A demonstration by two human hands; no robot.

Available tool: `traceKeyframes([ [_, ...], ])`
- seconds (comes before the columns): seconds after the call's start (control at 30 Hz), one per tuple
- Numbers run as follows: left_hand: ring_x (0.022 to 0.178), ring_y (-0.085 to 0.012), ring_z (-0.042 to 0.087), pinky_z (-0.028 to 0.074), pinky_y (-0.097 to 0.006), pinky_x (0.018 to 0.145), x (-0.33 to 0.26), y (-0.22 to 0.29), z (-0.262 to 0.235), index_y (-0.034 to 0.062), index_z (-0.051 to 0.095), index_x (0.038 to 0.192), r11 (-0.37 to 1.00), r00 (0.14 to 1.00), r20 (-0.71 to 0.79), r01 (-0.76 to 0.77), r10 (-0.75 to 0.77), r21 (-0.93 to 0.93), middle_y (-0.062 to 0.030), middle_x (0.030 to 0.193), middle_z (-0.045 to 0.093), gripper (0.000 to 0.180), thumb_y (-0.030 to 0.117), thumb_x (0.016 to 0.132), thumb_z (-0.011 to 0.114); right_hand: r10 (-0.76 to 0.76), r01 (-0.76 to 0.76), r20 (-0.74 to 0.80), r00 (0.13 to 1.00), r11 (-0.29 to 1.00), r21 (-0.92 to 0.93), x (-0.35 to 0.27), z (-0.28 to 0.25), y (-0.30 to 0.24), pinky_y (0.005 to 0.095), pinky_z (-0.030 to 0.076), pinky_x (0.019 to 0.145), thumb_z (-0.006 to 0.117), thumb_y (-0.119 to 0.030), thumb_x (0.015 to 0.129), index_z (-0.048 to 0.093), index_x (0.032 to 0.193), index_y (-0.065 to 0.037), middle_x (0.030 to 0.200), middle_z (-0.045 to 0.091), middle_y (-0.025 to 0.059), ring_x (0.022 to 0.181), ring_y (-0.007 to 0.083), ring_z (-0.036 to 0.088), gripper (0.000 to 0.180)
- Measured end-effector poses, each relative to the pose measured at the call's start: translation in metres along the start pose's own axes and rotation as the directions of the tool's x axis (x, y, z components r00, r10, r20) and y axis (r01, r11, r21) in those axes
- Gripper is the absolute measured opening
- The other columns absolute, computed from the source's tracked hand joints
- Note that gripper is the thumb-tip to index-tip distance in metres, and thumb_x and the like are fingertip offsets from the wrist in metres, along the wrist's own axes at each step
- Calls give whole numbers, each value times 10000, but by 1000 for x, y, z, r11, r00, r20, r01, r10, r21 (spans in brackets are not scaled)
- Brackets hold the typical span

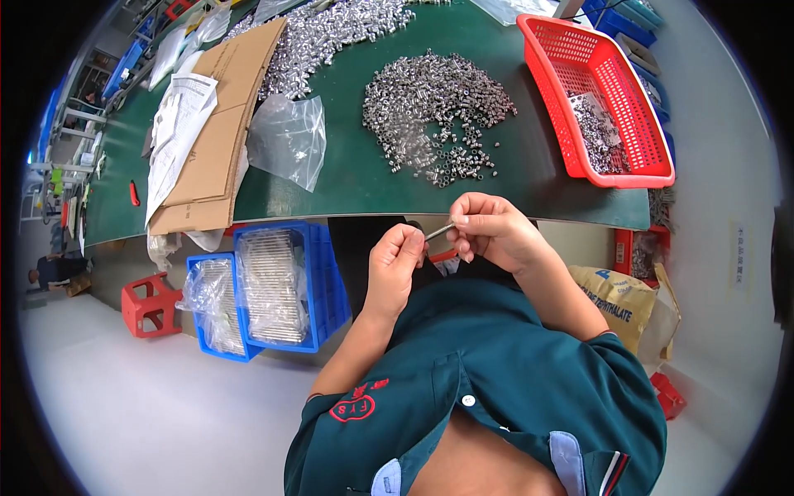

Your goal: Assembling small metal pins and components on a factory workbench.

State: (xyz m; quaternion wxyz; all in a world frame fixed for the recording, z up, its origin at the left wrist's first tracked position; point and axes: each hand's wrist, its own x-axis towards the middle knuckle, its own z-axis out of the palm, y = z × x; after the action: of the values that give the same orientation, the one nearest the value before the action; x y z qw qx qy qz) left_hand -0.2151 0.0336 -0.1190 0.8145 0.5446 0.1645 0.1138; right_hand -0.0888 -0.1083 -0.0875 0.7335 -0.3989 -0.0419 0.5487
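Observation:
A thin metal rod (439, 232) spans the gap between my two hands, just in front of the table's near edge. My left hand (397, 260) pinches one end, thumb against fingers. At the other end, my right hand (494, 230) grips it between thumb and forefinger, its remaining fingers curled. Whether a small part sits on the rod under my fingertips cannot be made out. Beyond my hands, a loose pile of small silvery metal rings (438, 95) lies on the green table (347, 194), some scattered toward me.
A red perforated basket (624, 180) holding small metal parts stands at the table's right. Flattened cardboard (203, 178), papers (184, 112) and a clear plastic bag (289, 139) lie left, near a larger heap of metal pieces (331, 37). Blue crates (332, 285) stand below the table.

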Motion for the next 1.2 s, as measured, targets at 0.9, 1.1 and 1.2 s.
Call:
traceKeyframes([
  [0.9, 581, -93, 407, 357, -245, 570, 2, 8, 3, 40, 506, 792, 987, 992, 104, 85, -72, -134, -7, 648, 467, 207, 188, 936, 526, -491, 385, 109, 864, 506, -772, -20, 19, -3, 231, 508, 633, 652, 53, 764, 618, 872, 19, 777, 623, 40, 695, 92, 613, 118],
  [1.1, 607, -53, 430, 359, -208, 580, 10, 15, 15, 46, 548, 813, 989, 988, 140, 85, -68, -117, 18, 695, 517, 199, 199, 939, 528, -527, 375, 135, 839, 381, -845, -29, 14, -23, 258, 504, 636, 697, 5, 722, 624, 914, -12, 799, 620, 58, 718, 138, 622, 206],
  [1.2, 604, -34, 421, 354, -197, 566, 23, 29, 34, 51, 547, 807, 999, 986, 166, 34, -29, -28, 33, 691, 513, 212, 214, 941, 531, -653, 454, 333, 680, 18, -891, -35, 15, -47, 307, 505, 669, 722, -51, 680, 625, 929, -38, 826, 620, 69, 783, 207, 623, 267],
])
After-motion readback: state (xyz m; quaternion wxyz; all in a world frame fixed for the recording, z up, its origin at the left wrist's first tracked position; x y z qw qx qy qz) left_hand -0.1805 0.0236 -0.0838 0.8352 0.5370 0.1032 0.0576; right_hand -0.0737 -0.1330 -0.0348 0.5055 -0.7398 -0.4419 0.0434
